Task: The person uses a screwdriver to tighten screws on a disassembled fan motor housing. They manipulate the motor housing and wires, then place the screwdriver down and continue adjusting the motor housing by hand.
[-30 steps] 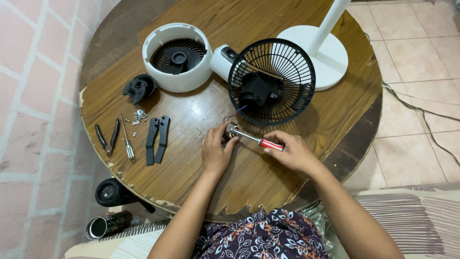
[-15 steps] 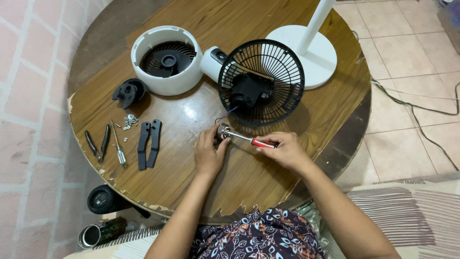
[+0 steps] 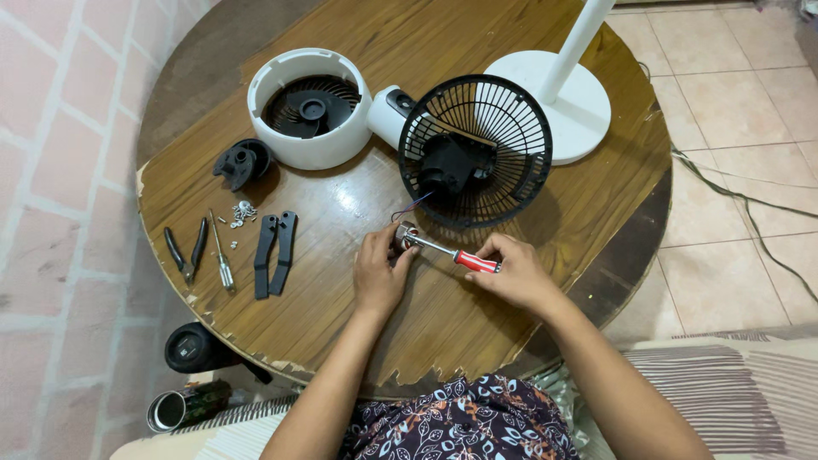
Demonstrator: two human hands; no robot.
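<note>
Right in front of the black fan grille (image 3: 474, 150), on the round wooden table (image 3: 528, 324), the person's left hand (image 3: 379, 273) is curled around a small metal motor part (image 3: 406, 236), while the right hand (image 3: 515, 274) pinches a red-handled screwdriver (image 3: 452, 255) with its tip at that part. Left of the grille sit the white housing (image 3: 308, 106), loose screws (image 3: 242, 211), pliers (image 3: 187, 252) and black clamps (image 3: 275, 253), so the fan looks mostly stripped down, with this little piece in hand.
</note>
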